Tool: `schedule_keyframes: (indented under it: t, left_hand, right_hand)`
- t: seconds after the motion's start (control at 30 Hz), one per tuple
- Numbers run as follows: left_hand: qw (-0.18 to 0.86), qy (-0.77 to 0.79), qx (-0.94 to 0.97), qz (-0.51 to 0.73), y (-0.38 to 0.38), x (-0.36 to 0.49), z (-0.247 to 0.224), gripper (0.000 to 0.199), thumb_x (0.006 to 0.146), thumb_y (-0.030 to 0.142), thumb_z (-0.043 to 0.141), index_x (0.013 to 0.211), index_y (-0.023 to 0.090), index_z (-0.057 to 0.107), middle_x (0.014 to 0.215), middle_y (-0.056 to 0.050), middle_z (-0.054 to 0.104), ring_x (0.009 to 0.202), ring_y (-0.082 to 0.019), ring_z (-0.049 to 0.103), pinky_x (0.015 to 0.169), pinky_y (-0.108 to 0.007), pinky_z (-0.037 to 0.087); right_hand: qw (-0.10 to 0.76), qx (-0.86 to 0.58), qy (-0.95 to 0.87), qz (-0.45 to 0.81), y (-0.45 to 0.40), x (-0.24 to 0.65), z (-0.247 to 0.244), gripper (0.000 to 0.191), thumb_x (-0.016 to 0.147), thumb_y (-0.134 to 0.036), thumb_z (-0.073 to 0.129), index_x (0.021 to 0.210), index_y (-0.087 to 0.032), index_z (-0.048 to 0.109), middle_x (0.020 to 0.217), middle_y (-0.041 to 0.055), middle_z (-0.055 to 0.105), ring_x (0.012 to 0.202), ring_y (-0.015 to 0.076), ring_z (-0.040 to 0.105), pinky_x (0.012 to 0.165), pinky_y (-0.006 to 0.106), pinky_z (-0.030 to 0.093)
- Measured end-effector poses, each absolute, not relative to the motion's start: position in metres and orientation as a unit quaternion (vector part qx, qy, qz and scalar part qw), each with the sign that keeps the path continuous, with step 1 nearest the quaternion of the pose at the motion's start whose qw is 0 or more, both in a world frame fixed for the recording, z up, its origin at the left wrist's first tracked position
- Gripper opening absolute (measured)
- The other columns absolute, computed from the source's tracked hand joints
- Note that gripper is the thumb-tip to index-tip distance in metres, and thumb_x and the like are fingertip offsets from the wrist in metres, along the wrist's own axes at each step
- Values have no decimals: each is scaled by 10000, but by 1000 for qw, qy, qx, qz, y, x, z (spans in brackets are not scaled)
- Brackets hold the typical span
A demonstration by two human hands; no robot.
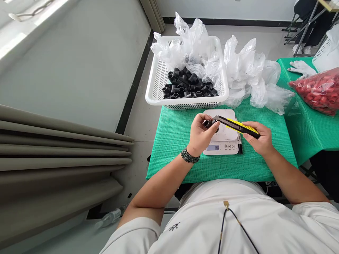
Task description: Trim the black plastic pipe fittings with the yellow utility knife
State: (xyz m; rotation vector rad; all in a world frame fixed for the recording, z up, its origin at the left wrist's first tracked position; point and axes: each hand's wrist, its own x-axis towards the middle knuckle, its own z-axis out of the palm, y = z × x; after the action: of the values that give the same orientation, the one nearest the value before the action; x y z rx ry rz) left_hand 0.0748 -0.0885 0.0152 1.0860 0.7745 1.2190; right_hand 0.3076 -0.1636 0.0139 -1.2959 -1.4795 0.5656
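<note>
White shirt (219,225) nearest | left hand (201,135) closed on black pipe fitting (209,123), raised above digital scale (227,148) | right hand (258,139) gripping yellow utility knife (238,127), tip at fitting, apparently for control | white basket (159,81) past green mat's (169,155) far edge, spare fittings (188,83) within reach

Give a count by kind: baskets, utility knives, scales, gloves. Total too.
White plastic baskets: 2
Yellow utility knife: 1
Digital scale: 1
White glove: 1
Total: 5
</note>
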Motion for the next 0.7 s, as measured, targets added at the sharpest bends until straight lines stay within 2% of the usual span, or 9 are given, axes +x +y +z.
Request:
schedule_keyframes:
  t: [0.33, 0.7]
  left_hand:
    - [623, 337, 465, 532, -88, 75, 14, 626, 720, 583, 1003, 919, 200, 549, 932, 18, 627, 676, -63, 657, 599, -208, 602]
    - [624, 340, 463, 530, -88, 75, 14, 628, 714, 591, 1003, 921, 204, 553, 923, 19, 627, 679, -68, 655, 595, -210, 597]
  right_hand:
    - [533, -522, -625, 230, -163, 307, 15, 277, 900, -411, 822, 1144, -282, 843, 1010, 52, 873, 794, 216, 811, 656, 316, 673]
    - [531, -526, -621, 235, -163, 307, 15, 274, 896, -410, 825, 1141, -289, 844, 1023, 55, 875, 820, 227, 822, 676, 330, 685]
